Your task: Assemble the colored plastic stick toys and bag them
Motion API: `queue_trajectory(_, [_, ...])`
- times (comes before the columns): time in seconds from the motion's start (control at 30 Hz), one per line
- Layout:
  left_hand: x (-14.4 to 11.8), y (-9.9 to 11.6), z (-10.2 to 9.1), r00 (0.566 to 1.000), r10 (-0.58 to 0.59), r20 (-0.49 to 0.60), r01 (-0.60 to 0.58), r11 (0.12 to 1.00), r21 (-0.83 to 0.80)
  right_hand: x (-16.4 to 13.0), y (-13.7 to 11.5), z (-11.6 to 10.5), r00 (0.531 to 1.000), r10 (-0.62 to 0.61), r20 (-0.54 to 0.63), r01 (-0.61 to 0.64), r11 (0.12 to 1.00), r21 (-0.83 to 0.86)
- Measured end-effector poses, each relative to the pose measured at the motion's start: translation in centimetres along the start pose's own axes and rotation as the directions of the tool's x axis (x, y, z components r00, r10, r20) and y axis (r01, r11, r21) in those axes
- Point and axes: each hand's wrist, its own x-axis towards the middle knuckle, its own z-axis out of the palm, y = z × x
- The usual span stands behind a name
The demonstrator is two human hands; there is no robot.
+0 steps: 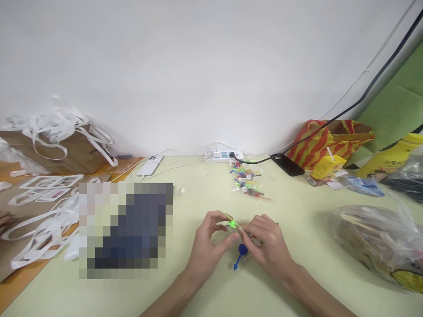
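Observation:
A bright green plastic arrow piece (pixel 232 223) is held just above the table between my two hands. My left hand (pixel 211 242) is curled around its left end, index fingertip on the piece and thumb just below. My right hand (pixel 266 237) pinches its right end between thumb and fingers. A blue arrow piece (pixel 243 249) with a round disc lies below them, its tip toward me. Small multicoloured parts (pixel 255 239) show partly from under my right hand, which hides the rest.
Bagged colourful arrow pieces (pixel 249 176) lie ahead, before a white power strip (pixel 218 156). A black phone (pixel 288 165), yellow drink carton (pixel 327 169) and plastic-wrapped bundle (pixel 373 246) are rightward. A white phone (pixel 150 166) and white straps (pixel 49 220) lie left; another person's hand (pixel 5 218) shows there.

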Motion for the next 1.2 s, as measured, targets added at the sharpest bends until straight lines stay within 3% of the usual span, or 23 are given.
queue_trajectory(0.2, [-0.1, 0.7, -0.2, 0.999, 0.035, 0.036, -0.039, 0.991, 0.125, -0.3, -0.3, 0.6, 0.997, -0.037, 0.063, 0.037, 0.999, 0.014])
queue_trajectory(0.43, [0.2, 1.0, -0.5, 0.997, 0.070, 0.028, -0.074, 0.969, 0.237, 0.0, -0.3, 0.1, 0.997, -0.057, 0.056, 0.059, 0.998, -0.019])
queue_trajectory(0.73, [0.4, 0.8, -0.3, 0.999, 0.030, 0.040, -0.038, 0.969, 0.246, 0.0, -0.6, 0.6, 0.996, -0.091, 0.006, 0.091, 0.983, -0.159])
queue_trajectory(1.03, [0.4, 0.4, -0.5, 0.996, 0.029, 0.087, -0.051, 0.962, 0.269, 0.1, -0.8, 0.5, 0.996, -0.094, 0.010, 0.095, 0.987, -0.126])
queue_trajectory(1.2, [0.1, -0.4, -0.5, 0.991, 0.023, 0.132, -0.048, 0.980, 0.191, 0.2, -0.8, 0.4, 0.995, -0.100, 0.002, 0.099, 0.992, -0.074])
